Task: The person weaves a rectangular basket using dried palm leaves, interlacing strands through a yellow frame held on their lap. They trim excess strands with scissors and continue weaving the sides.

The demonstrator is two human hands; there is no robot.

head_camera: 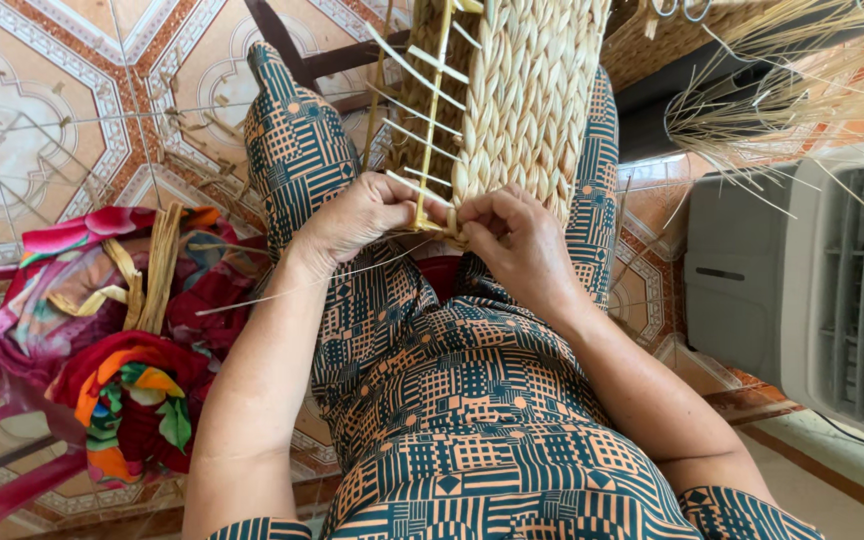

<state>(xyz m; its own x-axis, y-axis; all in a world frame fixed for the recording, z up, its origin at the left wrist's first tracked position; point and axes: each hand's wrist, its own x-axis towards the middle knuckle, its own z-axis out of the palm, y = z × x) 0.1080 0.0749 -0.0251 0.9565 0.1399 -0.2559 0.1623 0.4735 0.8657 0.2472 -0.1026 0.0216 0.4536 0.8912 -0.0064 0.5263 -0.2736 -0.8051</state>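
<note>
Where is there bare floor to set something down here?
Bare tile floor lies upper left, bordered by the cloth pile and the patterned leg. The lap is crowded: both hands, left and right, pinch the woven basket. The fan blocks the right.

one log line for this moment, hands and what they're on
left hand: pinching yellow frame rod | right hand: pinching straw at woven basket panel edge | panel: on lap | loose straw bundle: right

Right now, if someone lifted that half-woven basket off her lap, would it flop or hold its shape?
The woven basket would probably hold its shape: its thick plaited strands wrap a rigid-looking frame. It likely feels light for its size, being dried fibre. The loose end pinched between the left hand and right hand might slacken.
</note>
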